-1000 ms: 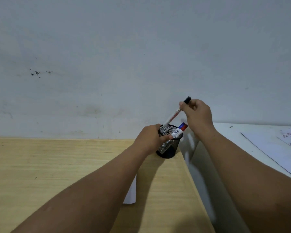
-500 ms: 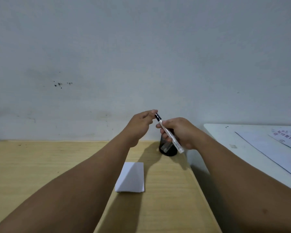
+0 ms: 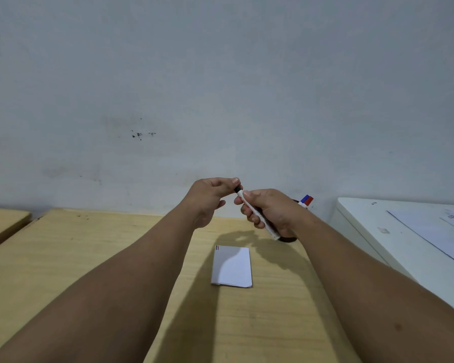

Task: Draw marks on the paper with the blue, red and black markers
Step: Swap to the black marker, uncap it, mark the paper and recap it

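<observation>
Your right hand (image 3: 271, 213) is curled around a slim white-barrelled black marker (image 3: 257, 218), held above the far part of the wooden desk (image 3: 63, 258). Its long axis runs diagonally: black cap end (image 3: 238, 190) up and toward the left and the wall, tail end down and toward the right, sticking out below your palm. Your left hand (image 3: 210, 200) pinches the black cap between thumb and fingertips, other fingers loosely bent. Hands nearly touch at the cap. The paper (image 3: 231, 265) lies flat on the desk below and nearer you, a small white folded rectangle, smooth, with tiny red and blue marks (image 3: 217, 247) at its far left corner. Desk is pale wood grain, matte. Behind your right wrist, a blue cap and a red cap (image 3: 307, 200) poke up from a dark holder (image 3: 288, 239), mostly hidden. White table (image 3: 364, 231) to the right, sheets on it. Wall (image 3: 220, 87) grey, scuffed.
</observation>
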